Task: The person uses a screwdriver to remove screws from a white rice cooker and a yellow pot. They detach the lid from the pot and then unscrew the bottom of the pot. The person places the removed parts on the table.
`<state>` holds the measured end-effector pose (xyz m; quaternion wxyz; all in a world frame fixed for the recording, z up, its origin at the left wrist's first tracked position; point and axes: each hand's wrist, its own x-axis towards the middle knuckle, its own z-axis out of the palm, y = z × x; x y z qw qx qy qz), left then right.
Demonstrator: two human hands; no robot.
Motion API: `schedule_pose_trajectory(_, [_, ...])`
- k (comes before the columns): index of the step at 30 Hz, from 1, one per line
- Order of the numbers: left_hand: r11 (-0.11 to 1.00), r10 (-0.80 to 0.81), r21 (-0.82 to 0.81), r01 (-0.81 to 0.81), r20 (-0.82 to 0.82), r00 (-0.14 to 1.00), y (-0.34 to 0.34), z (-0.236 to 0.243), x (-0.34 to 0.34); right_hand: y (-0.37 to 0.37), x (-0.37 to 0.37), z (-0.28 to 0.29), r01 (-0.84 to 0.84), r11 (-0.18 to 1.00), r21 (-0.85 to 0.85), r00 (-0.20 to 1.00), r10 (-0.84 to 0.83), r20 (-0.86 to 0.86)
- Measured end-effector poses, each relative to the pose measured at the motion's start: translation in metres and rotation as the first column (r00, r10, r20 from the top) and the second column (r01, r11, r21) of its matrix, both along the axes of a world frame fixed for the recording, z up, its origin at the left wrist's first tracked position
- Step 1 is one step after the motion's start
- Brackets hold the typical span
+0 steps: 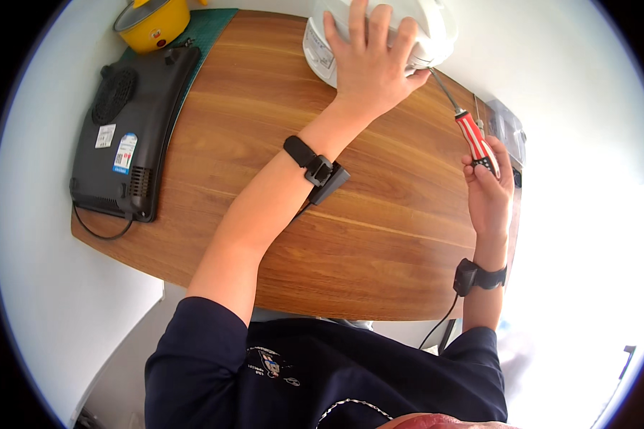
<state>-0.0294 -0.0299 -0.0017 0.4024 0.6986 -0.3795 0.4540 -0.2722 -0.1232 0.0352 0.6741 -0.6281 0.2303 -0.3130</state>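
Note:
A rounded white appliance (pixel 320 53) with a label on its side stands at the far edge of the table, partly cut off by the picture's top. My left hand (pixel 374 61) grips it from above, fingers spread over it and thumb by its lower right edge. In my right hand (pixel 490 179) is a screwdriver (pixel 471 132) with a red, white and black handle. Its metal shaft slants up to the appliance's lower right side, close to my left thumb. Whether the tip sits in a screw cannot be made out.
On the left a black flat appliance (pixel 122 143) lies with its vented underside up, its cord hanging at the table edge. Behind it a yellow pot (pixel 154 27) stands on a green mat (pixel 211 28). A clear plastic box (pixel 506 129) is at the right, by the wall.

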Motion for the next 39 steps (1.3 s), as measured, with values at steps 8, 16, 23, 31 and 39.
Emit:
schedule_pose_trajectory(8, [0.999,-0.033,-0.018,0.033,-0.040,0.999,0.000,-0.002,-0.001,-0.008,0.001,-0.005,0.032,0.906,-0.421,0.982,-0.107,-0.157])
schedule_pose_trajectory(16, [1.000,-0.021,0.000,0.021,-0.037,0.999,0.000,0.001,-0.001,-0.030,-0.004,-0.012,-0.280,0.815,0.508,0.956,0.288,0.064])
schedule_pose_trajectory(23, [1.000,-0.029,0.002,0.029,-0.023,0.999,0.002,0.002,-0.001,-0.018,0.004,-0.014,-0.078,0.776,-0.626,0.977,-0.067,-0.204])
schedule_pose_trajectory(31, [1.000,-0.012,-0.019,0.012,-0.035,0.999,-0.001,-0.001,-0.003,-0.016,0.008,0.009,-0.302,0.870,0.389,0.947,0.321,0.018])
schedule_pose_trajectory(39, [0.999,-0.039,-0.008,0.038,-0.043,0.998,-0.001,-0.001,-0.001,-0.002,0.011,-0.001,-0.085,0.732,-0.676,0.947,-0.152,-0.283])
